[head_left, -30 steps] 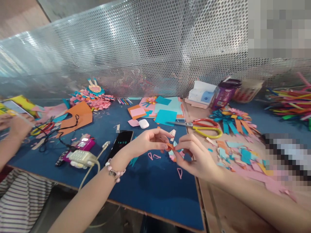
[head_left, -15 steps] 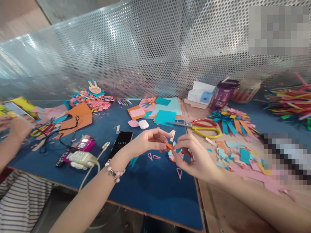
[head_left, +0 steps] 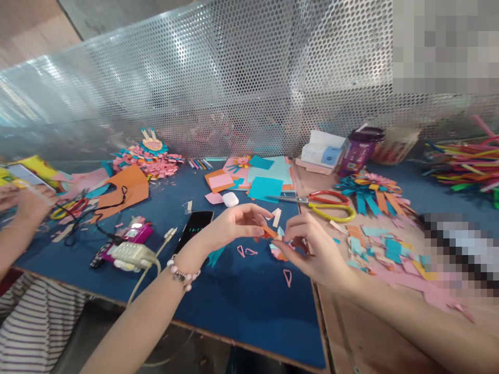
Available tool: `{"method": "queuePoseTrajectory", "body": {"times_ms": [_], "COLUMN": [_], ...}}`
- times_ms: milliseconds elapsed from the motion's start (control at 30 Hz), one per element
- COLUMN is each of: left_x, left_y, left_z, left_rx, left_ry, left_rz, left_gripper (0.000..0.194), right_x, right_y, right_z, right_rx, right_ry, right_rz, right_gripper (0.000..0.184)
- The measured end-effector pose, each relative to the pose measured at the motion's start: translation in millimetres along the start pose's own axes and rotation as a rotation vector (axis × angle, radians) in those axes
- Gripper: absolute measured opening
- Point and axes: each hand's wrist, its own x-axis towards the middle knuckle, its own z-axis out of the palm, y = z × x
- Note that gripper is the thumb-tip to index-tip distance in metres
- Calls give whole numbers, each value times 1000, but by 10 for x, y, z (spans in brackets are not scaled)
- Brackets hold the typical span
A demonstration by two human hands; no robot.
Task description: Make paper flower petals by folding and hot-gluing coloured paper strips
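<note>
Between the fingertips of my left hand (head_left: 245,224) is a small folded orange paper piece (head_left: 268,231). The thumb and fingers of my right hand (head_left: 310,244) close in a pinch at its right end; what exactly they grip is partly hidden. Just below them on the blue table lies a small pink, white and blue paper cluster (head_left: 279,251), partly covered by my right hand. Thin pink paper loops (head_left: 287,278) lie nearby. A strip of cream paper (head_left: 276,217) is behind my fingers.
Red-and-yellow-handled scissors (head_left: 331,206) lie behind my right hand. A phone (head_left: 195,226) and a white case (head_left: 230,199) are to the left, beyond them a power strip (head_left: 134,253). Paper scraps (head_left: 393,249) and a purple cup (head_left: 358,150) are right. A co-worker's hand (head_left: 33,202) holds a phone.
My right fingertips have shifted slightly, and the orange paper piece has tilted a little and moved left. The left hand stays nearly in place.
</note>
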Motion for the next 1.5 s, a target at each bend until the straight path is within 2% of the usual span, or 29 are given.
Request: {"method": "queuePoseTrajectory", "body": {"times_ms": [333,733,1100,1500], "left_x": [5,6,7,2], "left_y": [25,29,37,38], "left_z": [-5,-26,-23,-39], "left_rx": [-14,-6,18,12], "left_ry": [23,20,29,49], "left_rz": [0,-1,-5,-9], "left_gripper": [33,34,34,33], "right_x": [35,54,67,62], "right_y": [-31,-53,-96,-124], "right_z": [-62,-74,-53,-66], "right_rx": [-89,-141,-54,2], "right_ry": [93,116,111,89], "right_rz": [-91,-121,3,51], "right_gripper": [20,22,27,24]}}
